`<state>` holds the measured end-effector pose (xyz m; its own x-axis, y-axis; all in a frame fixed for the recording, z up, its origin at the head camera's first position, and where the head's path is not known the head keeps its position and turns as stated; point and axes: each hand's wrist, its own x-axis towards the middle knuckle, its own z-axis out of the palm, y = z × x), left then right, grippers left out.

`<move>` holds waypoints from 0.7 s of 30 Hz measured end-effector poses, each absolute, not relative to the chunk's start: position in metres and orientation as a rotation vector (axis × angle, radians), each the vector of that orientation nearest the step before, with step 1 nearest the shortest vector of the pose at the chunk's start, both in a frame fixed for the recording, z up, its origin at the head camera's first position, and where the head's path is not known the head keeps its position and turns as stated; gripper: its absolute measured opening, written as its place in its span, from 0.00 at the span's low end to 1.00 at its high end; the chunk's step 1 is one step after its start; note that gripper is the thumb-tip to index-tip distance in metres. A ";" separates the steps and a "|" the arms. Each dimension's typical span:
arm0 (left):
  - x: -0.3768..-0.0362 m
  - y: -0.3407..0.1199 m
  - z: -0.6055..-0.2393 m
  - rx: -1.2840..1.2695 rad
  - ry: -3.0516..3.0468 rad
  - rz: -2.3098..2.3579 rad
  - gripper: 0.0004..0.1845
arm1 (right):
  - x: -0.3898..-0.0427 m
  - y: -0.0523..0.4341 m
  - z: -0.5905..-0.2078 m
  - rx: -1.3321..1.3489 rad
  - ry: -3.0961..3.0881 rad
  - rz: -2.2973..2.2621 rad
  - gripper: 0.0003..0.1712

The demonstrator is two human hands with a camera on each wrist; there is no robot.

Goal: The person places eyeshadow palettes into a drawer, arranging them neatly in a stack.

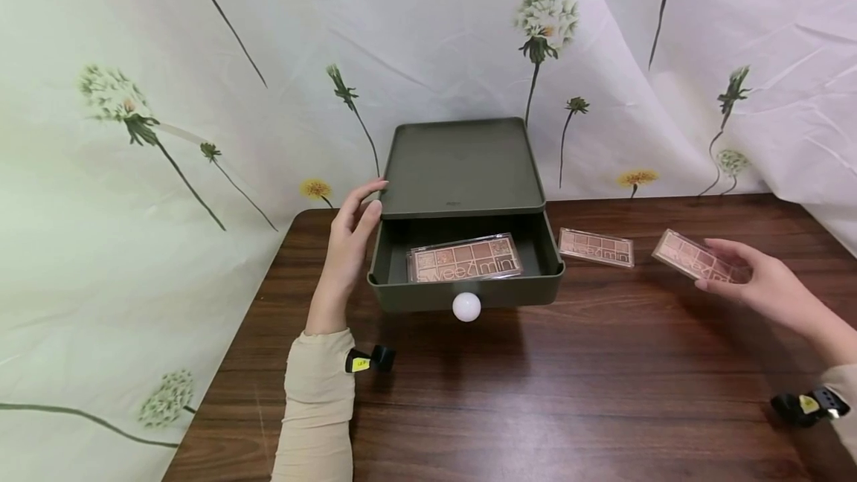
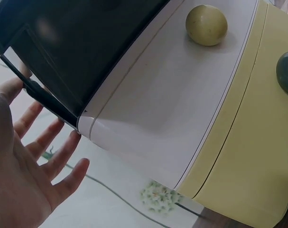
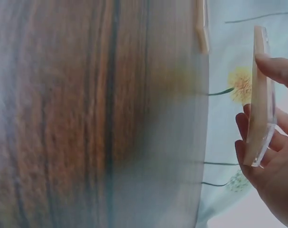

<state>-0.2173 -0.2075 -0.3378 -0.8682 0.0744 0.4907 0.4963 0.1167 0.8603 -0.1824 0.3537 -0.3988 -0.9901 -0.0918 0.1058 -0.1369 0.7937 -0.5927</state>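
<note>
White floral cloth (image 1: pixel 442 36) hangs behind the brown table (image 1: pixel 569 393). One palette (image 1: pixel 465 259) lies in the chest (image 1: pixel 462 166)'s pulled-out drawer (image 1: pixel 402 297), another (image 1: pixel 596 248) beside it; the right hand (image 1: pixel 773 285) pinches a third palette (image 1: pixel 689 255) above the table; the left hand (image 1: pixel 347 251)'s relaxed fingers touch the chest.

1. We see a dark brown, wood-grained tabletop (image 1: pixel 623 400) with a glossy surface that catches pale light toward its front.
2. Behind it and along its left side, we find a white, creased cloth backdrop (image 1: pixel 435 28), tinted faintly green at the left.
3. On the cloth, we make out a large, round, white-and-green printed dandelion head (image 1: pixel 547 17) at upper right of centre, and a matching white-green puff (image 1: pixel 115 93) at left.
4. Near the table's back edge, we notice a small yellow printed bloom (image 1: pixel 316 189) and a wider yellow-orange printed flower (image 1: pixel 637 178) farther right.
</note>
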 end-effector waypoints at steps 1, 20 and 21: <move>-0.217 -0.207 -0.338 -0.559 -2.074 -1.809 0.22 | -0.180 0.352 -0.397 0.183 -2.898 0.975 0.42; -0.218 -0.207 -0.338 -0.570 -2.070 -1.810 0.22 | -0.144 0.310 -0.370 0.348 -2.581 1.036 0.32; -0.218 -0.207 -0.338 -0.571 -2.069 -1.810 0.22 | -0.143 0.307 -0.368 0.383 -2.552 1.057 0.32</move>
